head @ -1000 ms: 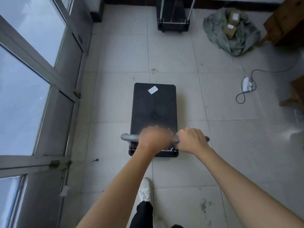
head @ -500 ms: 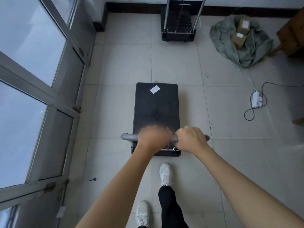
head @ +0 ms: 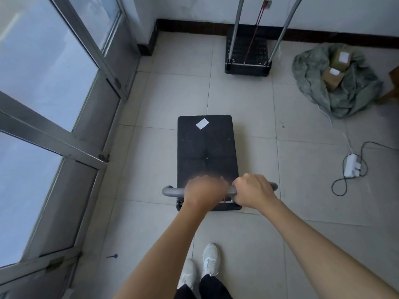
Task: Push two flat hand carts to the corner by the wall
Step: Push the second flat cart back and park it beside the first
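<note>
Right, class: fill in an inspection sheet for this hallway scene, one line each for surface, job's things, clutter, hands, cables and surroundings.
Surface: pale tiled floor, scuffed, a small blue mark near the door.
Job's things: black flat cart with a white label, grey handle; second cart parked at the far wall.
Clutter: green cloth heap holding two cardboard boxes.
Hands: left hand and right hand both gripping the handle.
Cables: white power strip with a black cord, right of the cart.
Surroundings: glass door on the left; dark skirting ahead.

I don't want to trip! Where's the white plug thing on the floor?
The white power strip lies on the tiled floor, right of the pushed cart, below the green cloth pile.
</note>
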The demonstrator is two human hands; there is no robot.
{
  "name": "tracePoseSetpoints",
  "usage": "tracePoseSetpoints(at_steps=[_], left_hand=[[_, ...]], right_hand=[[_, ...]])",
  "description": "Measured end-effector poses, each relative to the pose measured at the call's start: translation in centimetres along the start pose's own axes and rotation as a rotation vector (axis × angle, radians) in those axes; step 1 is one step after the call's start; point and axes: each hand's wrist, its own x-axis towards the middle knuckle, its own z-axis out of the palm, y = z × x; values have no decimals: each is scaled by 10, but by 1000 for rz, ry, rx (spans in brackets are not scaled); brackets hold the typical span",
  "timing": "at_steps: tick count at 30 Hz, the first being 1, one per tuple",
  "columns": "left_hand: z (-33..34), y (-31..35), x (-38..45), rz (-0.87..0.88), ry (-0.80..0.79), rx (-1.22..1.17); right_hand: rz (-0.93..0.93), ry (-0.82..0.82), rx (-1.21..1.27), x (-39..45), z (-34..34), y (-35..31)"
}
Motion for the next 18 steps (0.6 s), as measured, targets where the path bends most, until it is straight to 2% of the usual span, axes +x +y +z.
tracePoseSetpoints(at_steps=[2,11,13,18], left_hand=[[-4,-6,14,18,-32,22],[-26,-33,82,-51,14,51],[-30,-37,98,-68,27,-1],[-35,-50,144,20,13,-64]], right_hand=[[-5,0,8,14,-10,6],[-19,27,15,75,-49,21],[-9,14,17,88,-60,25],[36,-42,22,125,-89,40]])
